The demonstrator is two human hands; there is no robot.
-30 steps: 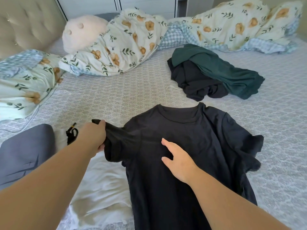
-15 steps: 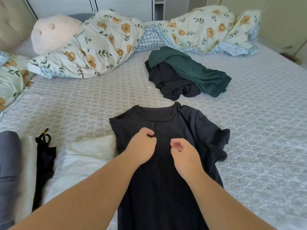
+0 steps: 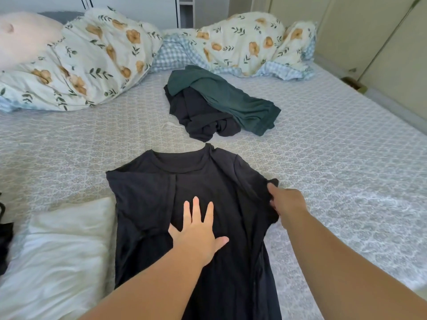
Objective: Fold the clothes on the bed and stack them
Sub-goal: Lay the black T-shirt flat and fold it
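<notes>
A dark navy T-shirt (image 3: 147,199) lies flat on the bed (image 3: 335,158) in front of me, its left sleeve folded in over the chest. My left hand (image 3: 196,234) presses flat on the shirt's middle with fingers spread. My right hand (image 3: 286,202) grips the shirt's right sleeve at its edge. Beyond the collar sits a loose heap: a dark green garment (image 3: 231,98) on top of a black garment (image 3: 203,116).
A white folded garment (image 3: 57,255) lies to the left of the shirt, with a black item (image 3: 4,241) at the left edge. A floral duvet (image 3: 92,58) and a pink plush (image 3: 25,40) are bunched along the far side. A beige wall (image 3: 369,38) bounds the bed at the right.
The left sleeve got folded onto the chest. My left hand then went flat on the shirt's middle, and my right hand moved right and took hold of the right sleeve.
</notes>
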